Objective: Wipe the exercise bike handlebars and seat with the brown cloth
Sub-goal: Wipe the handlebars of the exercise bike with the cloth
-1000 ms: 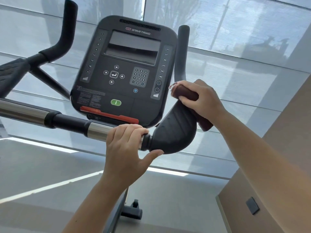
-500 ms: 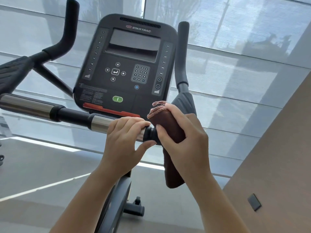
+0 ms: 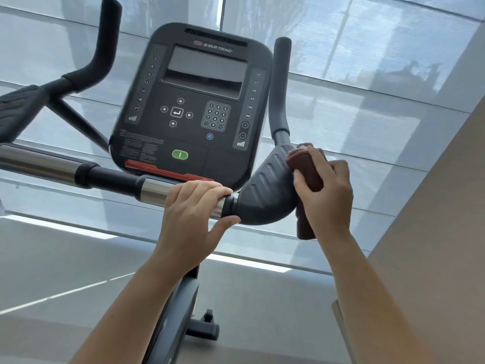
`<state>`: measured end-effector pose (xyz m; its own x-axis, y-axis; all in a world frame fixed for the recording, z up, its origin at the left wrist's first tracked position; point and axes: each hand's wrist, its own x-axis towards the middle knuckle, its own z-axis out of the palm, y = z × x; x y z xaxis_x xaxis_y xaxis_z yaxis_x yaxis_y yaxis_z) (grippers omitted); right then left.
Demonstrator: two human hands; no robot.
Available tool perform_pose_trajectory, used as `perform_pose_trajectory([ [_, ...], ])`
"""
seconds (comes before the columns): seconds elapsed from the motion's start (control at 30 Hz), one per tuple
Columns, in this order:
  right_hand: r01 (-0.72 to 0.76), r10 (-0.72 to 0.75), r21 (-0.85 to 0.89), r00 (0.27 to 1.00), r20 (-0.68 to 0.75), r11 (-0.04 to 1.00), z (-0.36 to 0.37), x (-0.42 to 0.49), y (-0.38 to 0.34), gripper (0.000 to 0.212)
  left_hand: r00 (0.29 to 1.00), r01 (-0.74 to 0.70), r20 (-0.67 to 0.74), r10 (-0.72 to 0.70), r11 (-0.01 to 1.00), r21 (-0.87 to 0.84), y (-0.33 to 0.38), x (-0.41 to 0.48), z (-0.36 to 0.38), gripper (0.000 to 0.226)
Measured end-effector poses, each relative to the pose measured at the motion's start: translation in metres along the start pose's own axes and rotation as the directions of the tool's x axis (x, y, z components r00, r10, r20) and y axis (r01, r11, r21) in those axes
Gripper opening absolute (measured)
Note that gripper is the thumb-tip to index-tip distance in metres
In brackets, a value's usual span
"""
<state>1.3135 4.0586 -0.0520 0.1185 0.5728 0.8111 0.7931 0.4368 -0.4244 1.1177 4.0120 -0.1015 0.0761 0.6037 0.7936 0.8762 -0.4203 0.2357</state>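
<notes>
both arms reach forward; left hand (image 3: pixel 193 216) curled in a grip, right hand (image 3: pixel 325 198) clenched.

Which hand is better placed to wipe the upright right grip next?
The right hand. It holds the brown cloth against the elbow pad, directly below the upright right grip. The left hand grips the chrome bar, with no cloth.

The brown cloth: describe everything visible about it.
The brown cloth is a dark reddish-brown, soft-looking fabric, folded or bunched into a thick roll. The right hand holds it in a closed grip, pressing it against the outer edge of the ribbed dark grey handlebar pad. Its top end pokes above the fingers; its lower end hangs below the hand. Nothing else touches it.
</notes>
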Motion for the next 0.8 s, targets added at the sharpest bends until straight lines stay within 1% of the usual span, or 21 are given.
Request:
perform_pose_trajectory([
  [0.03,-0.045,0.044,0.021,0.998,0.053,0.999,-0.004,0.009,0.009,0.043,1.000,-0.004,-0.010,0.004,1.000,0.000,0.000,0.000,0.001,0.045],
  [0.07,-0.054,0.050,0.045,0.996,0.080,0.998,-0.005,0.012,0.014,0.043,1.000,-0.007,-0.020,0.007,1.000,0.000,0.000,-0.001,0.002,0.046],
  [0.1,-0.029,0.022,0.087,0.997,0.078,0.996,-0.004,0.011,0.013,0.042,0.999,-0.010,-0.031,0.011,1.000,0.002,0.000,-0.001,0.003,0.047],
  [0.17,0.090,-0.100,0.183,0.994,0.049,0.979,0.000,-0.002,0.002,0.042,0.999,-0.011,-0.048,0.011,1.000,0.005,-0.001,-0.001,0.004,0.047],
  [0.23,0.205,-0.218,0.208,0.975,0.040,0.956,0.006,-0.015,-0.007,0.042,0.999,-0.010,-0.049,0.010,1.000,0.011,0.000,0.000,0.005,0.046],
  [0.27,0.227,-0.241,0.206,0.969,0.045,0.952,0.007,-0.015,-0.007,0.043,0.999,-0.012,-0.045,0.013,1.000,0.017,0.000,0.001,0.005,0.045],
  [0.33,0.211,-0.232,0.209,0.969,0.081,0.955,0.006,-0.003,0.000,0.044,0.999,-0.020,-0.032,0.021,0.999,0.031,0.001,0.003,0.004,0.044],
  [0.4,0.201,-0.235,0.213,0.960,0.149,0.956,0.003,0.014,0.010,0.044,0.999,-0.033,-0.017,0.034,0.999,0.039,0.002,0.006,0.002,0.043],
  [0.5,0.194,-0.260,0.252,0.929,0.265,0.948,0.003,0.037,0.024,0.046,0.997,-0.069,0.035,0.068,0.997,0.025,0.001,0.014,-0.003,0.042],
  [0.57,0.198,-0.285,0.282,0.908,0.308,0.939,0.008,0.051,0.031,0.045,0.992,-0.103,0.076,0.102,0.995,0.007,0.000,0.022,-0.005,0.040],
  [0.67,0.189,-0.294,0.320,0.900,0.322,0.928,0.018,0.070,0.040,0.045,0.981,-0.152,0.120,0.151,0.988,0.002,0.001,0.039,-0.006,0.040],
  [0.8,0.227,-0.343,0.347,0.882,0.323,0.910,0.030,0.086,0.046,0.046,0.969,-0.207,0.145,0.202,0.978,0.020,-0.001,0.075,-0.004,0.043],
])
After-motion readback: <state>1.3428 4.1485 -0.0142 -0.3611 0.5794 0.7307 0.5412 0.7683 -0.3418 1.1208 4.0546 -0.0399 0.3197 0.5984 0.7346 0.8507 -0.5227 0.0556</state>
